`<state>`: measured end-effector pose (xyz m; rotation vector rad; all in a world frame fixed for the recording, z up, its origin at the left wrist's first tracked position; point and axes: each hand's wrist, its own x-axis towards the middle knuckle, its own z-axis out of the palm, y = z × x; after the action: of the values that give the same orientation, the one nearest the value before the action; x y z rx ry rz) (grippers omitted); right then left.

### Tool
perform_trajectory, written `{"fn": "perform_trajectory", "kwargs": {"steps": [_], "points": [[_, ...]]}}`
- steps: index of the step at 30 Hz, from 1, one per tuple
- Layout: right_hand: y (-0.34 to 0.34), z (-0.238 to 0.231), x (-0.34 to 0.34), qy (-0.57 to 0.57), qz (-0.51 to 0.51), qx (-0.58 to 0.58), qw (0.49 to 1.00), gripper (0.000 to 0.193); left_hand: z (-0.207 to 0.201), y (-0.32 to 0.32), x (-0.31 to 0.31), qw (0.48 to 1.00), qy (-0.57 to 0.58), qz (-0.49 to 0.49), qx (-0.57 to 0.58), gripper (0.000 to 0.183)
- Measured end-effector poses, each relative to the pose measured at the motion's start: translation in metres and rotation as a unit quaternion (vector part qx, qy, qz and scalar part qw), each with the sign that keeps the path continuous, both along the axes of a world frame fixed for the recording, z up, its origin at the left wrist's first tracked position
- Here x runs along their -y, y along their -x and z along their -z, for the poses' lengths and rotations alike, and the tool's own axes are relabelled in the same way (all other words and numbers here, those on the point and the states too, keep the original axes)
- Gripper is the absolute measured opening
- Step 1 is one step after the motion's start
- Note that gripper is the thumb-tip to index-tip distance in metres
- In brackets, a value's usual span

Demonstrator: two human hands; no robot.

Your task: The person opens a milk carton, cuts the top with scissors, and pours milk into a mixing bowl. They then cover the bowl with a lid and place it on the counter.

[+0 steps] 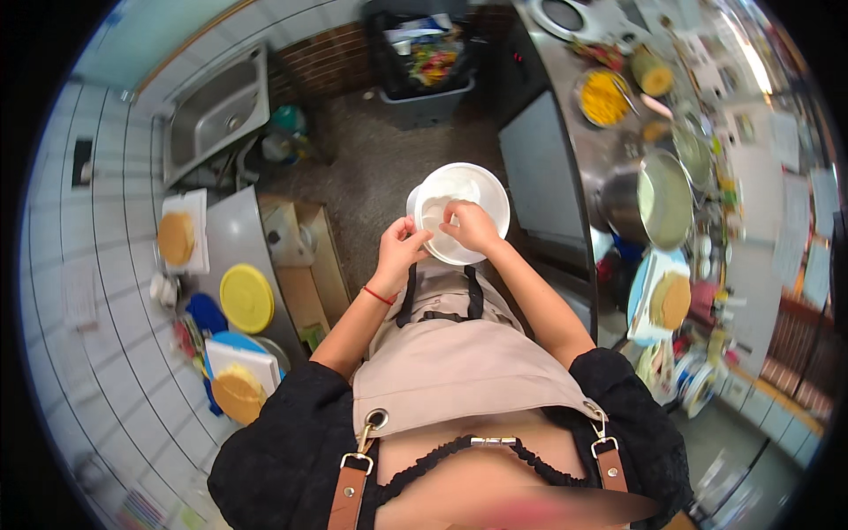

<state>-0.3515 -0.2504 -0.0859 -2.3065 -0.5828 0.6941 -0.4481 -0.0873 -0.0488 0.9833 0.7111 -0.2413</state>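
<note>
I have one view only: head-worn fisheye, aimed steeply down my own torso, close over both hands (399, 252) at centre frame. Counters left and right of the hands bend toward the rim; floor lies beyond them.

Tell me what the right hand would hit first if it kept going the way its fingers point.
The right hand points left and slightly down into the white bowl. It would probably meet the bowl's inside first, then the left hand at the near rim; depth is hard to judge.
</note>
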Motion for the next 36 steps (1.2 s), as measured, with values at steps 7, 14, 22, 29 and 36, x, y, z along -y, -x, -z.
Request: {"fn": "perform_trajectory", "kwargs": {"steps": [7, 14, 22, 29, 36], "points": [[-0.012, -0.059, 0.105, -0.029, 0.114, 0.416, 0.902, 0.029, -0.029, -0.058, 0.070, 0.984, -0.041, 0.175, -0.016, 0.013], [0.007, -0.010, 0.156, 0.081, 0.127, 0.263, 0.953, 0.044, -0.033, -0.081, 0.120, 0.974, -0.081, 0.212, -0.023, 0.019], [0.007, 0.019, 0.153, -0.200, 0.352, -0.095, 0.909, 0.051, -0.030, -0.080, 0.135, 0.964, -0.125, 0.232, 0.021, 0.024], [-0.016, 0.018, 0.182, -0.290, 0.400, -0.143, 0.858, 0.040, -0.047, -0.082, 0.146, 0.966, -0.130, 0.220, 0.032, 0.024], [-0.025, -0.002, 0.211, -0.389, 0.395, -0.276, 0.785, 0.032, -0.047, -0.084, 0.165, 0.974, -0.110, 0.192, 0.054, 0.022]]}}
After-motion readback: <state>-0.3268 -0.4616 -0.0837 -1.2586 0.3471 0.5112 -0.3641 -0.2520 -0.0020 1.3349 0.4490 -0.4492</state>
